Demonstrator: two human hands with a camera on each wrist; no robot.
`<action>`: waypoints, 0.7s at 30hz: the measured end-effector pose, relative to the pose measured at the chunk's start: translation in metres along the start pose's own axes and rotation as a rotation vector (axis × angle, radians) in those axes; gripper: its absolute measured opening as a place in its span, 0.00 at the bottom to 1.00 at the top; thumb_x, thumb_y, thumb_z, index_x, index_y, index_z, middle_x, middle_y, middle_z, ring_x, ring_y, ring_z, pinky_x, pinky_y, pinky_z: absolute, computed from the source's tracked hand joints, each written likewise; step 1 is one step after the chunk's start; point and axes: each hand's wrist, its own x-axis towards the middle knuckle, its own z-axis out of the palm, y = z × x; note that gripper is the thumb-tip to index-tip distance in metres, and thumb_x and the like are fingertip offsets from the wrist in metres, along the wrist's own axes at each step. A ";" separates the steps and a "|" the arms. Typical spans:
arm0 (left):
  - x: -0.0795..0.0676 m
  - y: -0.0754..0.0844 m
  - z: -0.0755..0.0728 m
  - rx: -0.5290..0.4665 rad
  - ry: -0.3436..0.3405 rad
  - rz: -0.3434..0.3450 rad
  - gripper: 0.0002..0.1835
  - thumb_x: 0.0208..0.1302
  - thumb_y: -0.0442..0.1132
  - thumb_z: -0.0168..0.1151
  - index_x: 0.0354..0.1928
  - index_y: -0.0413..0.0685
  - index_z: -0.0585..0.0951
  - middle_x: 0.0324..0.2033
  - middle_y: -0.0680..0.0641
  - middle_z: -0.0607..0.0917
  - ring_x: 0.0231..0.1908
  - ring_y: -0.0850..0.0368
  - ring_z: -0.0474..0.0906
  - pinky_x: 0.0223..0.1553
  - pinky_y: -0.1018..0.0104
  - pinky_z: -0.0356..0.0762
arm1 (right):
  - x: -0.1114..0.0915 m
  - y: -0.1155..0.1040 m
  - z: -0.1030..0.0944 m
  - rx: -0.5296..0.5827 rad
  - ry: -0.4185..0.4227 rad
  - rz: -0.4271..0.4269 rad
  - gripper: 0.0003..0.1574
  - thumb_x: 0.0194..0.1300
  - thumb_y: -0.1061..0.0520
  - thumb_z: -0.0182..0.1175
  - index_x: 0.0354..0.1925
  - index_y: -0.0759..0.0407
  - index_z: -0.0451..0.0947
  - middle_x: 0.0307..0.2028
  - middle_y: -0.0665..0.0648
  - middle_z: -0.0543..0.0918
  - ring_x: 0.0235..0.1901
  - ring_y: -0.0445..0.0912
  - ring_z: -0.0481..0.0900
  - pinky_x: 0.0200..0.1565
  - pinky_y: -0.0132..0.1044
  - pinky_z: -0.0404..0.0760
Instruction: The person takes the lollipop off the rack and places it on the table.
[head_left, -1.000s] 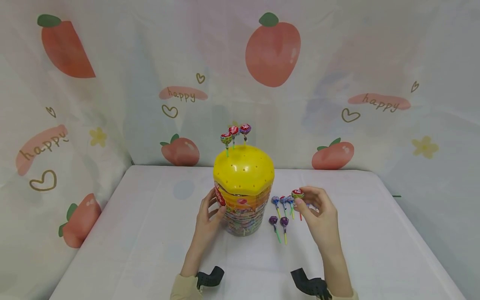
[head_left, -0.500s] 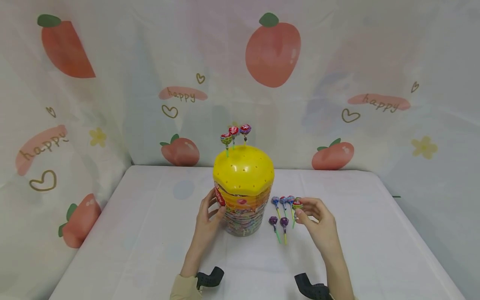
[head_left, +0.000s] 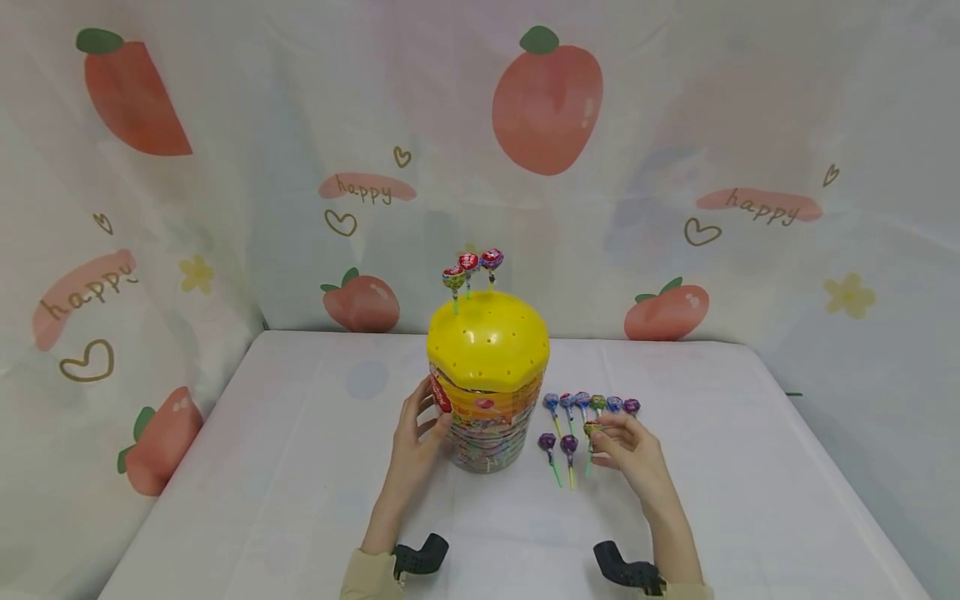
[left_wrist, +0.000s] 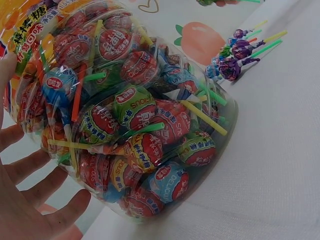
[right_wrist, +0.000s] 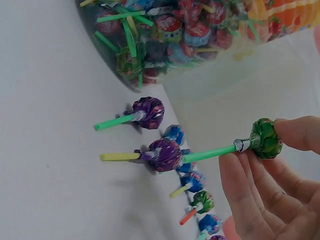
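Note:
A clear jar [head_left: 487, 442] of wrapped lollipops stands upright under a yellow domed lid [head_left: 491, 342]. My left hand [head_left: 416, 437] holds its left side, thumb toward the front, fingers spread along the wall in the left wrist view. My right hand [head_left: 633, 454] pinches a green-wrapped lollipop [right_wrist: 267, 139] by its head, and the green stick points toward the front of the table. Two purple lollipops, one with a green stick [right_wrist: 112, 122] and one with a yellow stick [right_wrist: 120, 156], lie just left of that hand. Three lollipops [head_left: 468, 262] stand upright in the lid's holes.
Behind the right hand, a back row of several lollipops [head_left: 582, 400] lies on the white tablecloth [head_left: 300, 467]. Small holes dot the rest of the lid. A fruit-printed curtain [head_left: 480, 150] hangs behind the table.
The right hand has come down and toward the front with the green lollipop, from over the back row to beside the purple ones, uncovering that row's right end. The left hand stays on the jar.

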 end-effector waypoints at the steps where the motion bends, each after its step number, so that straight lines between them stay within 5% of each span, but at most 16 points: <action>1: 0.000 0.000 0.000 0.000 -0.001 0.002 0.36 0.66 0.50 0.59 0.72 0.68 0.57 0.68 0.49 0.66 0.67 0.46 0.64 0.62 0.45 0.72 | 0.002 0.003 0.000 0.012 0.002 0.016 0.26 0.67 0.58 0.58 0.58 0.71 0.67 0.35 0.47 0.80 0.32 0.34 0.81 0.38 0.31 0.85; 13: -0.001 0.002 0.000 -0.002 -0.003 -0.003 0.35 0.66 0.50 0.59 0.73 0.68 0.57 0.68 0.49 0.66 0.67 0.47 0.64 0.62 0.45 0.72 | 0.013 0.025 0.004 -0.019 0.042 0.198 0.24 0.65 0.58 0.60 0.54 0.72 0.69 0.27 0.48 0.82 0.25 0.38 0.82 0.32 0.32 0.86; 21: 0.000 0.002 0.000 -0.004 -0.004 -0.004 0.35 0.66 0.50 0.59 0.73 0.67 0.57 0.68 0.48 0.66 0.67 0.46 0.64 0.62 0.45 0.72 | 0.017 0.031 0.008 -0.108 0.091 0.201 0.22 0.64 0.57 0.62 0.50 0.72 0.72 0.25 0.50 0.83 0.22 0.38 0.81 0.28 0.32 0.85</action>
